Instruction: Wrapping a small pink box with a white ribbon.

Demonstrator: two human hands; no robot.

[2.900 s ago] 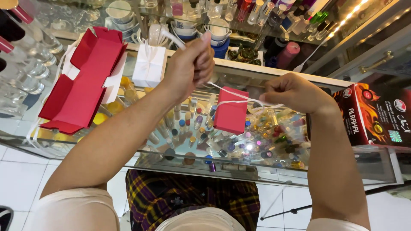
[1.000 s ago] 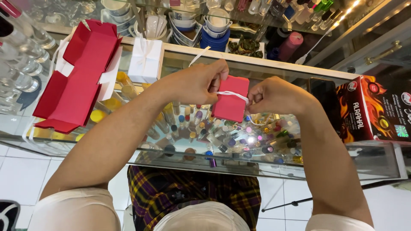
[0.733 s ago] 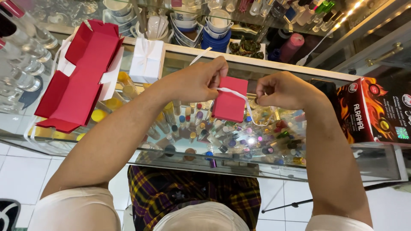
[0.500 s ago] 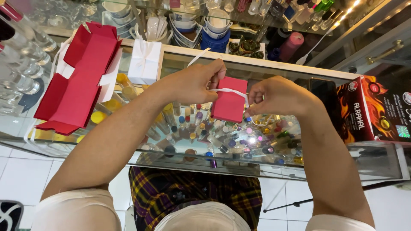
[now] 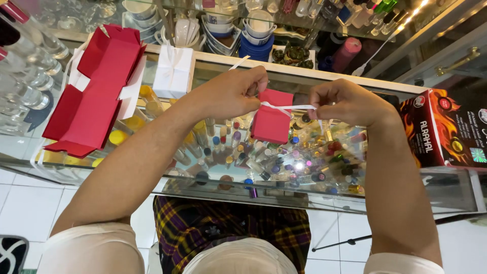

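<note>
Left hand and right hand, apart, each pinch the white ribbon taut across the small red box. Bare glass counter lies beneath; the white gift box stands well left.

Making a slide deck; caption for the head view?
Both hands pull a white ribbon over a small red box.

Matt red paper box; glossy glass counter.

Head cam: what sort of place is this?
Likely a small perfume or gift shop counter. A glass display case holds many small capped bottles; the hands tie white ribbon on a red box, beside flat red boxes.
</note>
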